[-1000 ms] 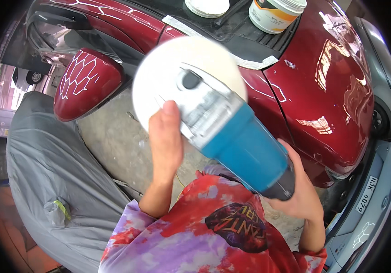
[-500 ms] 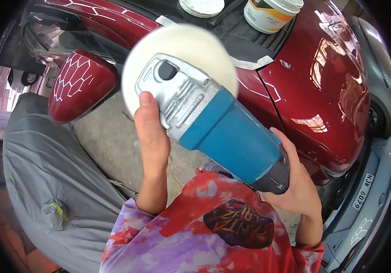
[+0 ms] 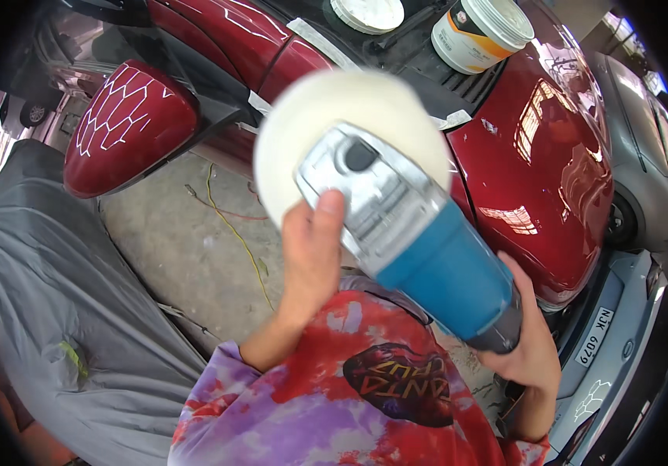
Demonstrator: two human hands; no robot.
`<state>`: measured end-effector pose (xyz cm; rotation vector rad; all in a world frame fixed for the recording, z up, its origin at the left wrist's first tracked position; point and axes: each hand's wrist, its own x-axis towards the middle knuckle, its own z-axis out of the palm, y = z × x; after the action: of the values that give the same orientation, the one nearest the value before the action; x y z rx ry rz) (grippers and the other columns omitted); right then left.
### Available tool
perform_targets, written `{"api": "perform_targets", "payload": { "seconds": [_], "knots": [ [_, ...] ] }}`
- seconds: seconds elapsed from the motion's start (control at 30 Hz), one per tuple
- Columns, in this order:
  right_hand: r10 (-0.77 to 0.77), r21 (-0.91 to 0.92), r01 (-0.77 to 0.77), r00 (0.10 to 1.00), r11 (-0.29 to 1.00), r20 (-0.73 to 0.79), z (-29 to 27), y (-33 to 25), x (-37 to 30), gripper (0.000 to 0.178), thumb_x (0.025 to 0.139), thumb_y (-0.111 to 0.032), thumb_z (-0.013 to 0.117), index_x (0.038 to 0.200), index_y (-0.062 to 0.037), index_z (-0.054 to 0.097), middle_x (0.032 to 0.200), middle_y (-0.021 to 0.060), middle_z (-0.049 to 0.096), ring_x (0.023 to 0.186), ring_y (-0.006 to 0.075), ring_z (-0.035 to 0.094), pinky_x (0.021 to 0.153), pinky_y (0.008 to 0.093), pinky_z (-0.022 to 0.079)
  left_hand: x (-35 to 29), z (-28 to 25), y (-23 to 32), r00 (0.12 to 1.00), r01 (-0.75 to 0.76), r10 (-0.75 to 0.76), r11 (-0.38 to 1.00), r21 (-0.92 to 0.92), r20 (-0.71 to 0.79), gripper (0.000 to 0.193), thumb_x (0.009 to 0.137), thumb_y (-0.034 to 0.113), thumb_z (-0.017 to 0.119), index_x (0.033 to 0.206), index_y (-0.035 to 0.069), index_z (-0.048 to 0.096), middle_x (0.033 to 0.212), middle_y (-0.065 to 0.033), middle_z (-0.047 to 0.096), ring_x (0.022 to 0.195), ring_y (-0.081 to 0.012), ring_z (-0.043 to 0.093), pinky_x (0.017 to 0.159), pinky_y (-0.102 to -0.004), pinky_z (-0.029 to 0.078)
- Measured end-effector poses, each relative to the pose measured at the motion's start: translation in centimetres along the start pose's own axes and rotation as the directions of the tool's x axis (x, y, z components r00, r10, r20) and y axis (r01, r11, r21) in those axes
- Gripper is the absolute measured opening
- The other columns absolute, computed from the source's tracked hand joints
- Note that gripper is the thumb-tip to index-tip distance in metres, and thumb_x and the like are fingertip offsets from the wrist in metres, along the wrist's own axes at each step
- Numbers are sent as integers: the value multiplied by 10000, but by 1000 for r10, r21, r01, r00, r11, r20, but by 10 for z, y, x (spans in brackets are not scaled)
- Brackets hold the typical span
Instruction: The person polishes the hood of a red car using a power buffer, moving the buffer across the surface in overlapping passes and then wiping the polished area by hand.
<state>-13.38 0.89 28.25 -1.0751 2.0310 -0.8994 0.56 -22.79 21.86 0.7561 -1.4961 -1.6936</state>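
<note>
Both my hands hold a blue polisher with a silver metal head and a round cream pad at its far end. The thumb of my left hand lies against the metal head; its other fingers curl under and are mostly hidden. At the dark rear end, my right hand wraps round the body. The pad's edge looks blurred. Beyond it is a glossy red car, with its fender to the right and its side mirror to the left.
A white tub and a round white lid rest on the car's black cowl. A grey cover drapes something at left. A yellow cord crosses the floor. Behind my right arm stands a pale blue car.
The polisher has shifted right and slightly down in view, with both hands still on it. The mirror and grey cover now sit farther left, showing more floor and cord.
</note>
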Motion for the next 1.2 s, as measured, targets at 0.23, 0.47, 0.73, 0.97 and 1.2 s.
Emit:
{"api": "perform_targets", "payload": {
  "seconds": [0.23,0.47,0.73,0.97,1.2],
  "knots": [
    [-71,-64,71,997,995,8,-9,-12,21,1032,588,-25,745,1503,-102,274,1202,205,609,1045,384,643,921,380,481,12,-5,19,999,51,-52,994,-94,-7,501,1038,366,425,1116,-87,624,1001,-105,688,913,-128,612,816,-295,486],
    [269,-346,-235,962,908,54,-43,-41,-37,1069,511,-53,740,1490,-146,320,1129,235,630,963,445,628,883,383,489,-65,11,-29,965,235,-215,963,-129,153,481,1047,356,377,1186,-59,575,1015,-87,650,938,-137,573,830,-301,459],
    [76,-534,-120,992,837,-103,-40,-110,-5,986,542,-30,715,1464,-119,378,1232,187,607,875,413,639,819,396,497,-8,7,-19,984,174,-153,925,-337,87,653,1035,528,286,1350,-19,454,1185,-142,601,1091,-179,607,940,-310,491],
    [38,-809,-97,995,579,-92,-37,-151,-9,966,558,-35,680,1471,-89,368,1241,200,598,1000,419,619,906,404,472,-25,12,-28,974,220,-159,814,-538,158,744,1011,613,196,1377,11,433,1217,-120,594,1082,-186,610,911,-327,513],
    [235,-728,-242,965,641,-114,-38,-163,-10,982,510,-16,599,1464,-80,372,1149,221,630,967,421,611,918,395,478,-34,12,-41,959,272,-180,800,-535,218,751,1001,643,197,1384,39,428,1235,-111,585,1099,-194,601,919,-337,511]
  ]
}}
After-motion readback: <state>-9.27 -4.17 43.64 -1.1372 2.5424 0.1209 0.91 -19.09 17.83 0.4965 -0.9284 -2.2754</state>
